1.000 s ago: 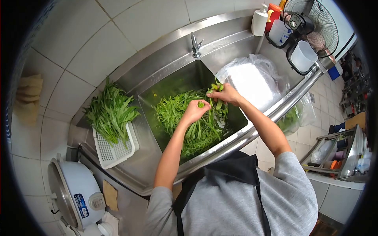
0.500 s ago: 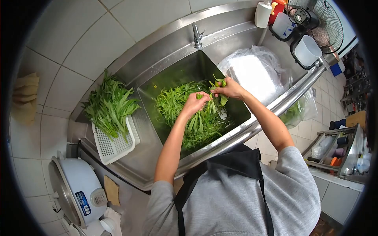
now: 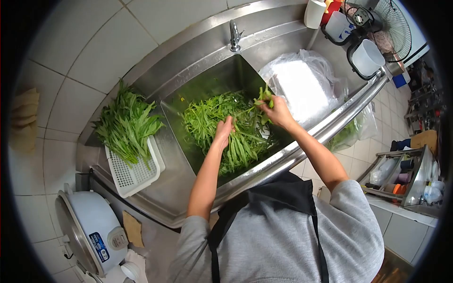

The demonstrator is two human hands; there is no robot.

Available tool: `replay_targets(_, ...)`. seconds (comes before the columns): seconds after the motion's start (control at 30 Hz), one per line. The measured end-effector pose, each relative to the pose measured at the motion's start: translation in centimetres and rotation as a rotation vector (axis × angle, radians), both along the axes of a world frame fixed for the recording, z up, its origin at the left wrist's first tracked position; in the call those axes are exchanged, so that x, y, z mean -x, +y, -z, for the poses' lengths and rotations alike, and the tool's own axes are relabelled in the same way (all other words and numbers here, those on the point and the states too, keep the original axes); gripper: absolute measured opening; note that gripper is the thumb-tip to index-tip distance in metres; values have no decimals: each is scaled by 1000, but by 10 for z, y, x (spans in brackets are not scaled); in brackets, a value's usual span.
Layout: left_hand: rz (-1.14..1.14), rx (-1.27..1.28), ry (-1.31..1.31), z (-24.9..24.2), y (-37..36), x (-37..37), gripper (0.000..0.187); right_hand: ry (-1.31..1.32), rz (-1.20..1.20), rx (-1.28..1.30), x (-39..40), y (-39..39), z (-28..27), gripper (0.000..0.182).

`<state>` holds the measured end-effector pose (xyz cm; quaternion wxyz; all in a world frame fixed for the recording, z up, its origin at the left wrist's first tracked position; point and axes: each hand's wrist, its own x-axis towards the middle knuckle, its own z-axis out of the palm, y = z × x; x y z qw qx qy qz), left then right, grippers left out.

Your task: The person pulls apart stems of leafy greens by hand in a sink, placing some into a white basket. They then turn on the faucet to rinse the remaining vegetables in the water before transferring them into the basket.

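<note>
A heap of cut leafy greens with long narrow leaves, which look like water spinach [image 3: 240, 153], fills much of the steel sink basin [image 3: 193, 89]. My left hand [image 3: 223, 132] is low over the heap, seen edge-on with its fingers stretched out and nothing visible in them. To its right, my right hand [image 3: 277, 112] is closed around a small bunch of green stems [image 3: 264, 96] near the basin's right side. Longer uncut greens [image 3: 127, 125] lie on a white perforated basket [image 3: 134, 179] left of the basin.
A faucet [image 3: 234, 37] stands behind the basin. Clear plastic bags [image 3: 306, 82] cover the right counter. White containers [image 3: 368, 59] and a fan [image 3: 389, 28] are at the far right. A rice cooker [image 3: 92, 231] sits lower left, and a steel rail [image 3: 325, 132] runs along the front.
My left hand has moved left and down from the right hand, and the bit of green at its fingertips no longer shows. My right hand, still holding stems, has shifted slightly.
</note>
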<state>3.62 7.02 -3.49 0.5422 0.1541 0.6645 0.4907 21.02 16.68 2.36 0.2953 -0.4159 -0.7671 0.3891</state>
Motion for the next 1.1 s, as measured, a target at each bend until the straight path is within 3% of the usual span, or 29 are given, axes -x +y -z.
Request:
replay_targets(0.03, 92, -52, -32, 5, -5, 10, 26, 56, 68, 32, -3, -1, 7, 17)
replay_targets(0.1, 32, -88, 10, 11, -13, 26, 22, 102, 100, 1, -11, 3, 42, 23)
replay_targets(0.23, 20, -150, 165, 9, -15, 54, 26, -719, -552, 204, -30, -14, 63, 67)
replay_targets(0.27, -52, -166, 108, 8, -12, 59, 25, -763, -643, 166, -22, -10, 50, 83)
replay_targets(0.3, -60, -161, 106, 10, -8, 65, 25, -765, -653, 169, -15, -7, 38, 83)
replay_targets(0.37, -47, -171, 144, 18, -1, 75, 23, -338, -536, 236, -5, -3, 23, 82)
replay_targets(0.4, -47, -188, 78, 19, 3, 76, 29, -740, -733, 136, 4, -3, 19, 88)
replay_targets(0.43, -52, -185, 77, 19, 7, 76, 29, -1078, -902, 314, 6, 6, 9, 90)
replay_targets(0.5, -71, -155, 52, 18, 20, 76, 41, -1398, -1064, 241, 32, 35, -17, 92)
replay_targets(0.53, -91, -153, 34, 19, 24, 76, 48, -1133, -903, -3, 25, 54, -8, 87)
replay_targets(0.57, -110, -137, 25, 22, 27, 76, 48, -1071, -832, 66, 40, 72, -35, 79)
replay_targets(0.6, -103, -197, 4, 27, 31, 77, 48, -777, -776, -143, 40, 96, -17, 64)
replay_targets(0.63, -94, -256, -15, 32, 34, 80, 48, -500, -738, -91, 49, 122, -11, 50)
replay_targets(0.67, -81, -214, 19, 39, 35, 84, 44, -416, -577, -67, 61, 146, -17, 35)
replay_targets(0.77, 17, -123, 136, 17, 43, 76, 38, -206, -56, -402, 100, 241, 4, 26)
replay_targets(0.83, -66, -65, 71, 8, 54, 69, 30, -36, 137, -664, 126, 290, 11, 23)
replay_targets(0.97, -23, -152, 205, 5, 84, 61, 28, -170, -77, -635, 143, 330, 45, 22)
replay_targets(1.03, 101, -128, 301, -2, 102, 54, 30, -403, -156, -638, 142, 336, 48, 18)
replay_targets(1.1, 163, -103, 349, -1, 122, 49, 31, -355, -118, -704, 132, 336, 74, 18)
